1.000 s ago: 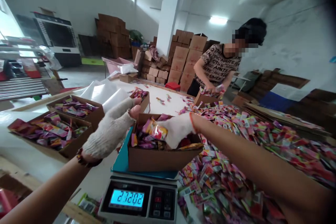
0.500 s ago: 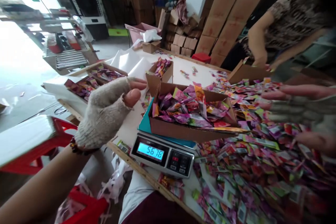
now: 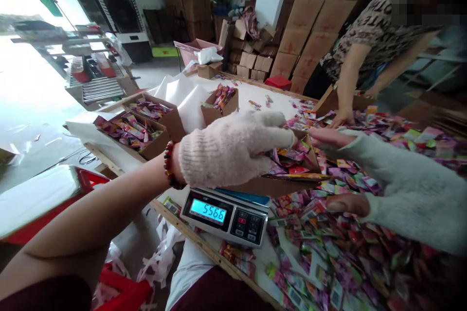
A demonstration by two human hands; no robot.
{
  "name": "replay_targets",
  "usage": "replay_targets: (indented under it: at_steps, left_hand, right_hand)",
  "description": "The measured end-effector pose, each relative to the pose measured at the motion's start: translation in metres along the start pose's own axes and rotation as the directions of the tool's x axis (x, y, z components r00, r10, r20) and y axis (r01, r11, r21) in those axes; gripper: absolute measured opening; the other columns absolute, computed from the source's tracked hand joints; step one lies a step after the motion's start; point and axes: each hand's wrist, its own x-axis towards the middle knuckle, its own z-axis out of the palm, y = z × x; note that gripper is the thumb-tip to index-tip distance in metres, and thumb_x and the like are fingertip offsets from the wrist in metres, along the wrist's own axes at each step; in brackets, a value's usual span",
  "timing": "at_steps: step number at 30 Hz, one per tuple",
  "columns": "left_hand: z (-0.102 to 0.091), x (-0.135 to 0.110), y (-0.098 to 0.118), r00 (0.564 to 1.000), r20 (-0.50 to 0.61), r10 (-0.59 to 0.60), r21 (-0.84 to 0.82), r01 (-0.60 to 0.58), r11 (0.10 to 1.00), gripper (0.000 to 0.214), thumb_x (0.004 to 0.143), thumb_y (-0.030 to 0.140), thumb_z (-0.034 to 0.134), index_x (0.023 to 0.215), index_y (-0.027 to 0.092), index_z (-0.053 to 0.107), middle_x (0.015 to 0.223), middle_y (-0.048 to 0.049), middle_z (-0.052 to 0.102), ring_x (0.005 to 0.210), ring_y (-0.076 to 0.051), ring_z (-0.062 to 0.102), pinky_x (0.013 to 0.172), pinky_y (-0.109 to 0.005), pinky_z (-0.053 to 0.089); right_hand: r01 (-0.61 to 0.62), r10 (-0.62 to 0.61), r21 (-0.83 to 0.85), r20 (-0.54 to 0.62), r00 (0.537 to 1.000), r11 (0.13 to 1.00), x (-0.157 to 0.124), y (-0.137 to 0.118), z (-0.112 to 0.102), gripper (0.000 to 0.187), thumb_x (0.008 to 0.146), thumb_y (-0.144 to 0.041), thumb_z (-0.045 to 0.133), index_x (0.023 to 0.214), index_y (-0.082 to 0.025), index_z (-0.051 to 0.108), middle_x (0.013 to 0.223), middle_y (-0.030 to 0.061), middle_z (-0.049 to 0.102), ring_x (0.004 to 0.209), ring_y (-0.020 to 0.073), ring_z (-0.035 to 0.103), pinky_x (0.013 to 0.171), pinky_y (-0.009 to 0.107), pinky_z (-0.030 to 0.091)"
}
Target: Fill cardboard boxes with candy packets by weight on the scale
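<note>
An open cardboard box [image 3: 277, 185] full of small shiny purple, pink and orange wrapped packets [image 3: 292, 159] rests on a digital scale [image 3: 226, 217] with a lit blue display. My left hand [image 3: 237, 148], in a fingerless knitted glove, lies stretched flat over the box and hides its left part. Whether it touches the packets I cannot tell. To the right of the box is my right hand [image 3: 386, 180], gloved likewise, thumb and fingers spread towards the box's right end. Below it spreads a large heap of loose packets [image 3: 328, 248].
Two filled boxes [image 3: 149, 133] stand at the left of the table, and a smaller filled box [image 3: 221, 102] behind the scale. Across the table, another person's hand [image 3: 343, 115] reaches into the heap. A red stool [image 3: 83, 180] stands at the left.
My left hand has swung right from beside the box to over it. My right hand has moved left, nearer the box. The scale reading has changed. The other person's hand has reached down into the heap.
</note>
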Motion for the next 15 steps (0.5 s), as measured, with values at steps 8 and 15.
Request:
replay_targets:
  at_steps: [8,15]
  left_hand:
    - [0.008,0.005,-0.011,0.987,0.156,-0.038,0.18,0.009,0.984,0.029,0.096,0.021,0.049,0.114,0.02,0.071,0.121,-0.0104,0.067,0.104,-0.023,0.065,0.09,-0.037,0.052]
    - [0.045,0.007,-0.056,0.958,0.267,0.103,0.125,-0.141,0.982,0.019,0.084,0.01,0.06,0.084,0.018,0.077,0.084,-0.0058,0.076,0.077,-0.017,0.068,0.074,-0.026,0.052]
  right_hand:
    - [0.144,-0.144,-0.043,0.015,0.99,0.989,0.001,0.0,-0.001,0.047,0.091,-0.04,0.065,0.137,-0.038,0.057,0.133,-0.0035,0.065,0.123,0.0234,0.062,0.096,0.032,0.058]
    - [0.207,-0.18,-0.246,0.128,0.975,0.947,0.065,-0.015,0.017,0.013,0.075,-0.014,0.047,0.067,-0.021,0.053,0.069,0.0006,0.056,0.064,0.0152,0.052,0.061,0.028,0.039]
